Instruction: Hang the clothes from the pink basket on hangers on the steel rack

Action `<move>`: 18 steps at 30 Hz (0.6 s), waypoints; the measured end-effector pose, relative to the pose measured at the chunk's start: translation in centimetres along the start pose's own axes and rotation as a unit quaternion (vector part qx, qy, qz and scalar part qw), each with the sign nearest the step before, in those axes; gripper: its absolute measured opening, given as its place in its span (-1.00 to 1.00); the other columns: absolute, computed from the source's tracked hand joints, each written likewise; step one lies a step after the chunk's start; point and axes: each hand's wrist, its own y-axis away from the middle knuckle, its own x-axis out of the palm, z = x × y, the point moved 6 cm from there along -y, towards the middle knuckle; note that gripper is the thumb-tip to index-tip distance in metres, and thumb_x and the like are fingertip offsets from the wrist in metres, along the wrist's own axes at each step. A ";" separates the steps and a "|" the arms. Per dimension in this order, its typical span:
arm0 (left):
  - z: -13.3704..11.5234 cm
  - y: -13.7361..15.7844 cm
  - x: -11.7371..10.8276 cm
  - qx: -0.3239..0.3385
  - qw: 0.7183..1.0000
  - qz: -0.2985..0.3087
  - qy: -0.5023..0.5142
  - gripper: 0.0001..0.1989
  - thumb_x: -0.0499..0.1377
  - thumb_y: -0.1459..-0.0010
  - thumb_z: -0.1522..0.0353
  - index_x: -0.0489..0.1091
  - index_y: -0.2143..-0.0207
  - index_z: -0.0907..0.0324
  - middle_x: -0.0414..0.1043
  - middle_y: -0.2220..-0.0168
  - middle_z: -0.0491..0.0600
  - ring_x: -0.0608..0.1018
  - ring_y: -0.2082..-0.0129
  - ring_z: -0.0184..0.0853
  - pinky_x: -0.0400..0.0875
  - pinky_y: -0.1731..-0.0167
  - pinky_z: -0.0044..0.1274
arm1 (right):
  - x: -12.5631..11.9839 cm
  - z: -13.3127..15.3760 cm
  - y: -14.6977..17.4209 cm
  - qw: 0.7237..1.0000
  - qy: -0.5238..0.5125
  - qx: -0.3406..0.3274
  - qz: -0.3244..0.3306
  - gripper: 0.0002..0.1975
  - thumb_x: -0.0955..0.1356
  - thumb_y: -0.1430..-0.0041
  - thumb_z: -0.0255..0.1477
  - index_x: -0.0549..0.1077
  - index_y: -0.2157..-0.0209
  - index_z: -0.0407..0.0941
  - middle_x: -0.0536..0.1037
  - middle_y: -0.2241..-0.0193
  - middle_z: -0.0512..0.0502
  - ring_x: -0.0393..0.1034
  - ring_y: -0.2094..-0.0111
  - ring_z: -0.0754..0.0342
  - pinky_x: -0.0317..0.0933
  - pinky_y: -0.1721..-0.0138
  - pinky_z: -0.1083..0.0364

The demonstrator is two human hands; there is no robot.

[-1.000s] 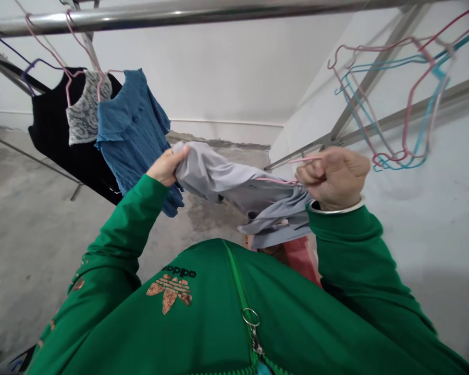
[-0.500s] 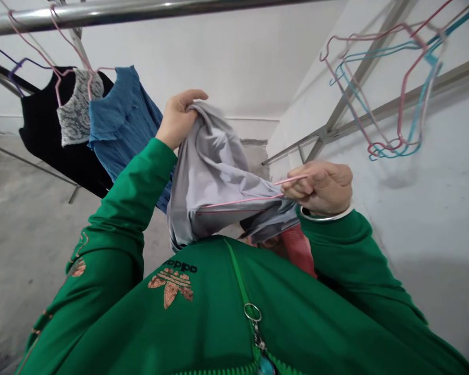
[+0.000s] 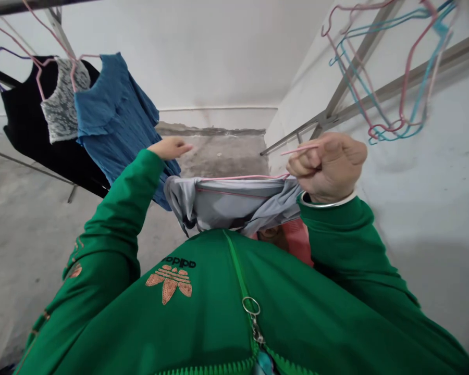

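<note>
My right hand (image 3: 328, 166) is closed around a pink wire hanger (image 3: 242, 178), whose thin end pokes out past the fingers. A light grey garment (image 3: 222, 205) hangs folded over the hanger's bar, close in front of my green jacket. Part of its cloth bunches just below my right hand. To the upper left of the garment is my left hand (image 3: 170, 148), apart from it, with fingers stretched out and nothing in them. The blue ruffled top (image 3: 113, 112) hangs right behind that hand.
A metal rail (image 3: 19, 6) at the upper left carries the blue top, a black garment with lace (image 3: 64, 101) and pink and purple hangers. Several bare pink and blue hangers (image 3: 402, 78) hang at the right near the wall. Something red (image 3: 299, 242) stands below the grey garment.
My left hand has let go of the grey garment and moved down and left. The raised cloth has dropped over the hanger's bar. My right hand has risen slightly with the hanger.
</note>
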 end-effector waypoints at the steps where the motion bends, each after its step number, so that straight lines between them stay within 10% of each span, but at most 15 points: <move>1: 1.7 1.2 -1.2 -0.024 0.999 -0.028 0.005 -0.71 0.33 0.03 0.22 0.43 0.60 0.26 0.26 0.73 -0.14 0.44 0.57 -0.36 0.38 0.26 -0.48 | -0.4 0.1 -0.1 1.000 -0.002 -0.012 -0.015 -0.54 0.47 0.04 -0.07 0.32 0.67 -0.10 0.01 0.79 0.18 -0.22 0.79 0.34 -0.27 0.76 0.22; 5: 5.6 6.8 -1.1 -0.089 0.995 -0.008 0.052 -0.43 0.18 -0.02 -0.09 0.46 0.58 0.28 0.39 0.67 0.00 0.47 0.56 -0.29 0.38 0.33 -0.43 | -1.6 0.6 -0.2 0.997 -0.027 -0.046 -0.049 -0.56 0.48 0.01 -0.16 0.30 0.66 -0.14 0.07 0.79 0.17 -0.22 0.79 0.37 -0.27 0.77 0.26; 11: 3.9 7.5 5.4 0.029 0.977 -0.098 0.186 -0.51 0.37 0.24 0.01 0.46 0.42 0.22 0.49 0.44 -0.07 0.49 0.36 -0.34 0.37 0.26 -0.52 | -2.3 0.9 -0.3 0.995 -0.042 -0.039 -0.081 -0.47 0.51 0.06 -0.17 0.18 0.69 -0.17 0.07 0.78 0.17 -0.16 0.79 0.38 -0.26 0.75 0.27; 18: 1.5 5.5 1.1 0.026 0.921 -0.180 0.345 -0.66 0.37 0.21 0.22 0.27 0.52 0.15 0.28 0.64 -0.23 0.37 0.56 -0.48 0.23 0.52 -0.59 | -2.9 2.2 -0.1 0.993 -0.015 -0.075 -0.092 -0.46 0.51 0.06 -0.18 0.17 0.71 -0.17 0.08 0.78 0.16 -0.13 0.78 0.37 -0.23 0.73 0.26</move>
